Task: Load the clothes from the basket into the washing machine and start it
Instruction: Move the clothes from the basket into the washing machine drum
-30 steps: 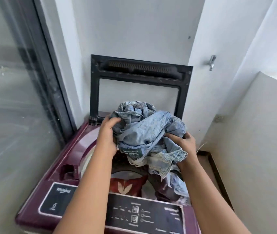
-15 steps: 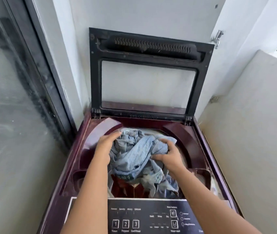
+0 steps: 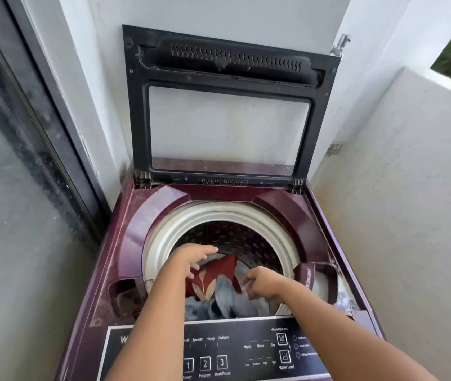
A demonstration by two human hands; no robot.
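Loading clothes (image 3: 227, 301) into drum (image 3: 163, 237), left hand (image 3: 191, 259) and right hand (image 3: 264, 284) slack-fingered, holding nothing; next, probably lowering lid (image 3: 229, 59), pressing Power button (image 3: 188, 365).

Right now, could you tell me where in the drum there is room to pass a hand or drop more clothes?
The far half of the drum is open: perforated wall shows bare between the cream rim and the red leaf-print cloth. The near side, by the control panel, is crowded with denim, the left hand and the right hand.
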